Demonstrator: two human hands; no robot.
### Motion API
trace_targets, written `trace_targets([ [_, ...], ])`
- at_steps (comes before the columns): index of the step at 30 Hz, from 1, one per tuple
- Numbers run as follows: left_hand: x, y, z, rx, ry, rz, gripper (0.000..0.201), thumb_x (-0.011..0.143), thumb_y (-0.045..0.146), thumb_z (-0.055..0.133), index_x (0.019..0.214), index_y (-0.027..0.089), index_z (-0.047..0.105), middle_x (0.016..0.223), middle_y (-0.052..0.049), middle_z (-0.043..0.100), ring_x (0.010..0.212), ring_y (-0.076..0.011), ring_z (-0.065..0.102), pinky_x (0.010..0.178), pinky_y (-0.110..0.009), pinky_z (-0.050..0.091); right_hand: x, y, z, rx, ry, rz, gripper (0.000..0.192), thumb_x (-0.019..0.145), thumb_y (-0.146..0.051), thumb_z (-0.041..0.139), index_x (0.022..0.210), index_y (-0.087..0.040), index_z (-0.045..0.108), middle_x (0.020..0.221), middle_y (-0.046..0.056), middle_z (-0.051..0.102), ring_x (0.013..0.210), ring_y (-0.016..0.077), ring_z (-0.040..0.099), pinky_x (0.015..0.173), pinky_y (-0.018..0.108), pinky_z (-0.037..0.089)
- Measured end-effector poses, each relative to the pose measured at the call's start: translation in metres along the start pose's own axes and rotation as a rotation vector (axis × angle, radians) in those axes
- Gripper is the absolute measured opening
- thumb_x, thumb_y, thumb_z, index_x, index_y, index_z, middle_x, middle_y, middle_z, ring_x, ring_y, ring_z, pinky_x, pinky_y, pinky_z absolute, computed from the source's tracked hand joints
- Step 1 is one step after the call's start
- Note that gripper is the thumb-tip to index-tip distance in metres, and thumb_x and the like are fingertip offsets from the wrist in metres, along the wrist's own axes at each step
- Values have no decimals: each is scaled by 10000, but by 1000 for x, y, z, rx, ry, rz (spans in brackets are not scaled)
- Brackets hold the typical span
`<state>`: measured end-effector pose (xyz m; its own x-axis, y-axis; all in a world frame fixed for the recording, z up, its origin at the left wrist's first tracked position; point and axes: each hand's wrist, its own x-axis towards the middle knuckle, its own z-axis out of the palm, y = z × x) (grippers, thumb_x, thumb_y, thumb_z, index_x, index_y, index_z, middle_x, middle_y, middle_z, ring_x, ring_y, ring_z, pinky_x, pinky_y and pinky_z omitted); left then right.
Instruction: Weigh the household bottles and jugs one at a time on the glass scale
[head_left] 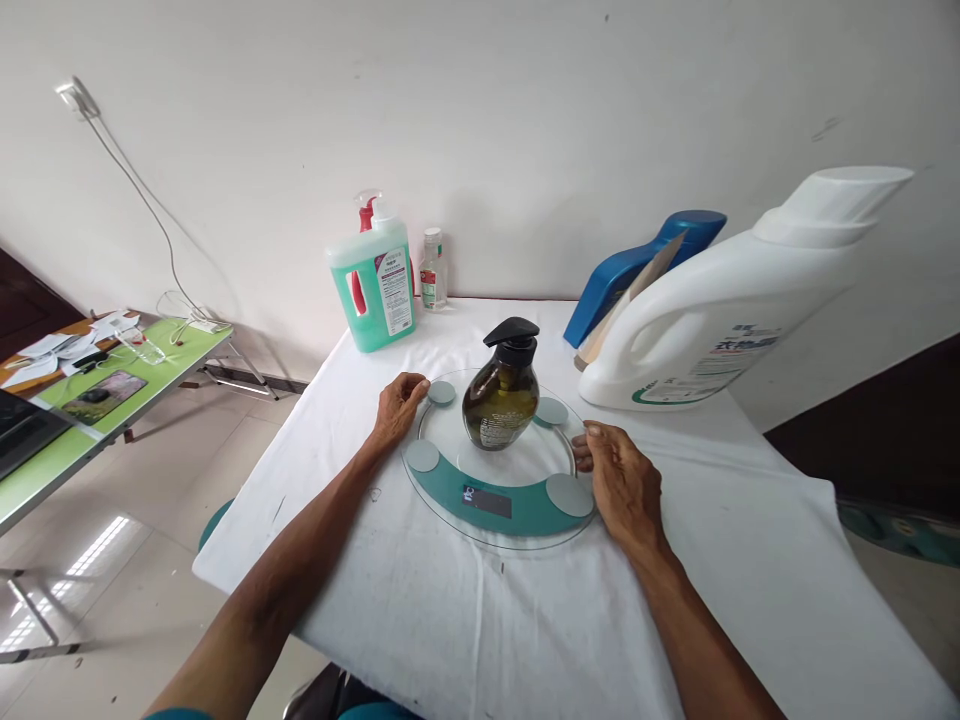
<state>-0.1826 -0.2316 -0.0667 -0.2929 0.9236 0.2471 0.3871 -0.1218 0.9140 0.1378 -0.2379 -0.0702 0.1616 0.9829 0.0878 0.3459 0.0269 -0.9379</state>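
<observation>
A round glass weighing scale (450, 492) with a teal band lies on the white-clothed table in front of me. Its small dark display is lit, but I cannot read the figure surely. On the glass stands a dark olive pump bottle (501, 400) with a black pump head, and neither hand touches it. My left hand (400, 408) has its fingers closed at the scale's left edge. At the right edge, my right hand (621, 478) holds the rim between thumb and fingers; some fingertips show through or beneath the glass.
At the back left are a green liquid bottle (375, 290), a red pump bottle (367, 214) and a small clear bottle (433, 270). A large white jug (697, 320) and a blue bottle (637, 270) stand back right. A green table (161, 350) with papers is far left.
</observation>
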Motion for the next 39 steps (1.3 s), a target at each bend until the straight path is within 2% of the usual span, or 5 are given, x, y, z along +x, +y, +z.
trace_targets([
  [20,0,1,1,32,7,-4,252,923,429,686,975,187,735,963,-82,799,888,-216,727,821,-339,574,-3,-10,-3,-33,-21,45,620,874,-776,469,1060,-222,676,942,121,779,716,262,702,706,396,579],
  [39,-2,3,0,53,3,-5,210,931,391,689,980,192,735,968,-76,804,887,-217,728,823,-344,578,-3,-8,-4,-65,-25,-6,655,893,-758,466,1141,-199,700,961,128,787,755,271,715,786,428,589],
])
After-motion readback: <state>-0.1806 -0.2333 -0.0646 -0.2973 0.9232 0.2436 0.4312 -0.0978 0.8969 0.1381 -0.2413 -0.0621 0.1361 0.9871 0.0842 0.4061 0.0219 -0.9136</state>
